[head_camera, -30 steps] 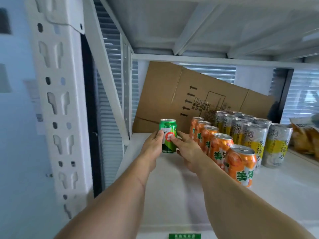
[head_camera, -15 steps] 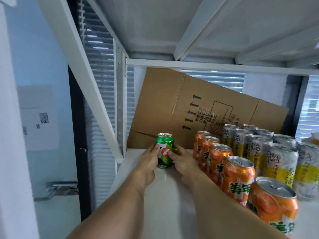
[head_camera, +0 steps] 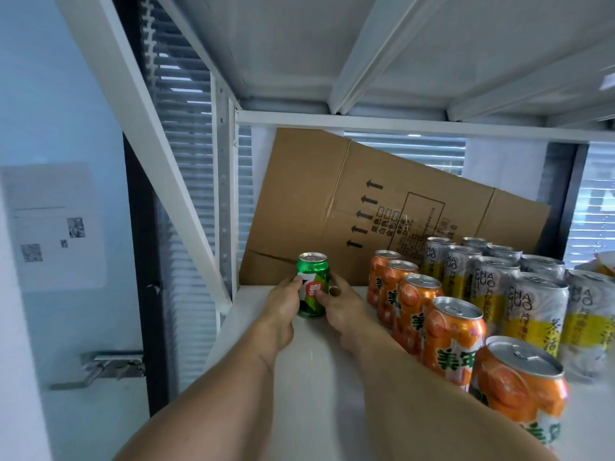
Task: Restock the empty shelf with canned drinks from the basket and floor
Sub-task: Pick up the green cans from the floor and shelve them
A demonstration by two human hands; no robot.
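Outstretched, left hand (head_camera: 281, 306) and right hand (head_camera: 342, 306) around upright green can (head_camera: 312, 285)

A shop stockroom or store aisle. A white metal rack (head_camera: 186, 181) with a slotted upright carries rows of orange cans (head_camera: 446, 331) and silver-yellow cans (head_camera: 532, 311) along the shelf (head_camera: 319, 377), with flattened cardboard (head_camera: 332, 201) at its back edge.

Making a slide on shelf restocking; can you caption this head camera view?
Both hands, left and right, set a green can upright on the shelf beside orange cans.
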